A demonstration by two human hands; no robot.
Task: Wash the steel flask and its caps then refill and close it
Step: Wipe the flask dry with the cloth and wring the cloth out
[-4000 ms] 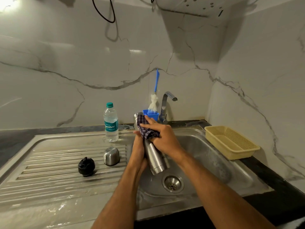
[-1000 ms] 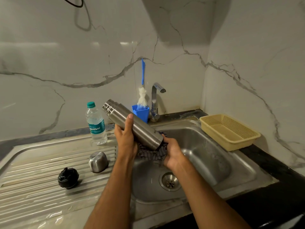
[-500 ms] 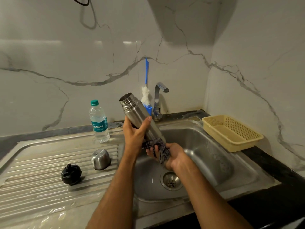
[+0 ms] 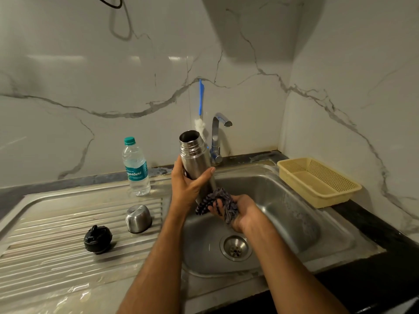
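While the left hand (image 4: 188, 186) grips the steel flask (image 4: 195, 162) round its middle, fingers and thumb curled about the body, the right hand (image 4: 235, 211) clutches a dark checked cloth (image 4: 217, 200) bunched against the flask's lower end. One flask, two caps, one water bottle, one basket and one brush are in view. Uncapped, the flask is held nearly upright above the left side of the sink (image 4: 283, 200), its open mouth tilted slightly away and its threaded neck bare; the brushed metal shines. A steel cap (image 4: 138, 218) stands dome-up on the ribbed draining board (image 4: 56, 257), and a black inner cap (image 4: 98, 239) lies near it to the left, apart from it. One plastic water bottle (image 4: 136, 167) with a teal lid stands upright at the back of the board. Behind the flask rise a tap (image 4: 216, 137) and a blue-handled brush (image 4: 201, 103). One yellow perforated basket (image 4: 317, 181) sits on the dark surface (image 4: 374, 227) right of the sink. White marble-veined walls meet in a corner.
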